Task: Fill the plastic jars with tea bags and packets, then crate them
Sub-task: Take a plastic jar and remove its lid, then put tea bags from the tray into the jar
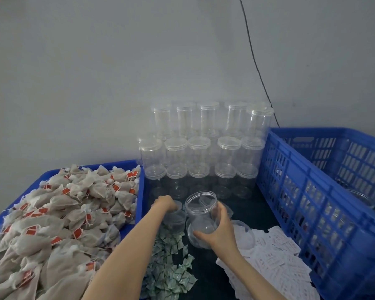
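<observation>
My right hand (220, 229) grips an open clear plastic jar (201, 211), tilted, just above the dark table. My left hand (166, 203) reaches forward with fingers curled over the rim of another clear jar (174, 220) standing on the table. A loose clear lid (243, 233) lies right of my right hand. Beige tea bags with red tags (59, 215) fill the blue tray on the left. Small green packets (171, 267) lie in a heap near the front. White packets (275, 260) spread out on the right.
Stacked lidded empty jars (204, 148) stand against the grey wall at the back. A blue slotted crate (312, 191) on the right holds a jar. The blue tray rim (140, 191) borders the work area on the left. A black cable (256, 61) runs down the wall.
</observation>
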The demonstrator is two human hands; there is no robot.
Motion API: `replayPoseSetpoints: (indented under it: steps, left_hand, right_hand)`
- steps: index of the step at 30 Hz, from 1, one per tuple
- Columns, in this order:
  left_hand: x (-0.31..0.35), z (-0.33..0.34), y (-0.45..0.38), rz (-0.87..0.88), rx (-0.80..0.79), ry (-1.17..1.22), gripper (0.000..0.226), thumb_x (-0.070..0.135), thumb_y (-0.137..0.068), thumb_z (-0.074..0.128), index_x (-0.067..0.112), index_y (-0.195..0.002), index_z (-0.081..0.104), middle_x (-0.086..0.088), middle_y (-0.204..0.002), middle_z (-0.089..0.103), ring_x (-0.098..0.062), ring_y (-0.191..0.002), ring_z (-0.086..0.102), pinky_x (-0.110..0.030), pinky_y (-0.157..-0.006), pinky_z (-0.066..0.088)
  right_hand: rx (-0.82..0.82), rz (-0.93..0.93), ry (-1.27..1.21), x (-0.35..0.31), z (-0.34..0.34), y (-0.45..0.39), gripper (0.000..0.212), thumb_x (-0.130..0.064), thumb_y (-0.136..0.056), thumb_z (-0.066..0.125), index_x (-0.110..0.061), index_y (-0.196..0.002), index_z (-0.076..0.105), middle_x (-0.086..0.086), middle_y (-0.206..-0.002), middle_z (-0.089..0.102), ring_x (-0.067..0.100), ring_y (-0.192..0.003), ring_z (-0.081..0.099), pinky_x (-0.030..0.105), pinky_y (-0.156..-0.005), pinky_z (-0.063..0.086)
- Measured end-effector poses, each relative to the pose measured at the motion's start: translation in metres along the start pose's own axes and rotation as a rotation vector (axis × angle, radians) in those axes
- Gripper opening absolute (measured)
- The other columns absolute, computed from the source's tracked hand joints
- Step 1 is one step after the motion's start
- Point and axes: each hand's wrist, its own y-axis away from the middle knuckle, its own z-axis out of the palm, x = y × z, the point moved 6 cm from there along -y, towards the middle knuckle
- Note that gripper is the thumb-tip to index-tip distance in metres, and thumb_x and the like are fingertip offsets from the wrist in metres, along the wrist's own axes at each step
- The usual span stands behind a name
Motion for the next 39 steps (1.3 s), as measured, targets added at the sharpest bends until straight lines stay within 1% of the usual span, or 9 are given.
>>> replayPoseSetpoints:
  steps: [4,7,10,13,16,23,31,36,39]
  left_hand:
    - [0.001,-0.005,0.003,0.075,0.013,-0.05,0.054,0.037,-0.091,0.056,0.004,-0.133,0.05,-0.016,-0.137,0.05,-0.032,-0.121,0.051,-0.041,-0.103,0.044]
    - [0.005,-0.023,0.016,0.218,0.1,-0.114,0.046,0.033,-0.09,0.057,0.01,-0.13,0.053,-0.012,-0.131,0.055,-0.027,-0.115,0.055,-0.039,-0.098,0.046]
    - [-0.005,-0.059,0.037,0.308,0.255,-0.054,0.037,0.026,-0.091,0.057,0.013,-0.125,0.058,-0.008,-0.124,0.06,-0.022,-0.109,0.058,-0.036,-0.094,0.048]
    - [-0.038,-0.094,0.062,0.273,0.466,0.028,0.022,0.022,-0.093,0.053,0.015,-0.112,0.062,-0.005,-0.109,0.066,-0.018,-0.094,0.063,-0.035,-0.084,0.053]
    - [-0.081,-0.105,0.081,0.127,0.602,0.024,0.012,0.019,-0.095,0.05,0.014,-0.096,0.06,-0.005,-0.092,0.065,-0.017,-0.079,0.061,-0.033,-0.074,0.054]
    - [-0.142,-0.027,0.076,0.018,0.146,-0.282,0.037,0.014,-0.088,0.059,0.015,-0.124,0.054,-0.009,-0.126,0.057,-0.026,-0.114,0.056,-0.036,-0.095,0.048]
    - [-0.131,-0.025,0.082,0.056,0.3,-0.738,0.03,0.02,-0.093,0.054,0.015,-0.122,0.053,-0.005,-0.123,0.062,-0.025,-0.115,0.057,-0.037,-0.096,0.042]
    - [-0.128,-0.048,0.092,0.082,0.399,-0.353,0.036,0.017,-0.089,0.057,0.022,-0.124,0.051,-0.005,-0.119,0.062,-0.024,-0.106,0.061,-0.036,-0.087,0.049]
    - [-0.124,-0.07,0.104,0.124,0.469,-0.023,0.016,0.017,-0.091,0.059,0.02,-0.107,0.061,-0.004,-0.106,0.065,-0.019,-0.09,0.064,-0.031,-0.081,0.053]
  right_hand:
    - [-0.009,-0.002,-0.011,-0.007,0.009,-0.001,0.095,-0.049,-0.044,0.084,-0.048,-0.125,0.036,-0.027,-0.128,0.05,-0.01,-0.121,0.047,0.015,-0.098,0.04]
    - [-0.048,-0.022,-0.008,-0.016,0.018,0.0,0.104,-0.048,-0.044,0.086,-0.037,-0.135,0.037,-0.018,-0.133,0.051,-0.002,-0.124,0.048,0.022,-0.104,0.04]
    - [-0.099,-0.037,-0.034,-0.025,0.032,0.003,0.104,-0.031,-0.053,0.093,-0.03,-0.139,0.036,-0.015,-0.136,0.05,-0.014,-0.118,0.048,0.007,-0.094,0.039]
    - [-0.142,-0.045,-0.09,-0.035,0.05,0.008,0.098,-0.024,-0.055,0.095,-0.038,-0.133,0.035,-0.022,-0.131,0.049,-0.018,-0.116,0.046,0.001,-0.088,0.038]
    - [-0.19,-0.048,-0.149,-0.042,0.068,0.016,0.099,-0.022,-0.055,0.094,-0.035,-0.135,0.037,-0.017,-0.134,0.052,-0.002,-0.126,0.048,0.017,-0.103,0.039]
    - [-0.25,-0.065,-0.176,-0.049,0.092,0.035,0.096,-0.02,-0.06,0.093,-0.037,-0.136,0.036,-0.016,-0.136,0.052,-0.004,-0.124,0.049,0.014,-0.095,0.042]
    - [-0.273,-0.069,-0.161,-0.049,0.094,0.042,0.092,-0.021,-0.059,0.094,-0.046,-0.127,0.036,-0.022,-0.134,0.049,-0.006,-0.124,0.048,0.012,-0.096,0.04]
    - [-0.304,-0.048,-0.147,-0.044,0.097,0.044,0.093,-0.028,-0.055,0.093,-0.05,-0.125,0.036,-0.029,-0.132,0.047,-0.012,-0.122,0.047,0.012,-0.095,0.039]
    - [-0.322,-0.034,-0.137,-0.043,0.1,0.045,0.093,-0.033,-0.052,0.092,-0.054,-0.123,0.035,-0.034,-0.129,0.045,-0.018,-0.118,0.046,0.005,-0.086,0.041]
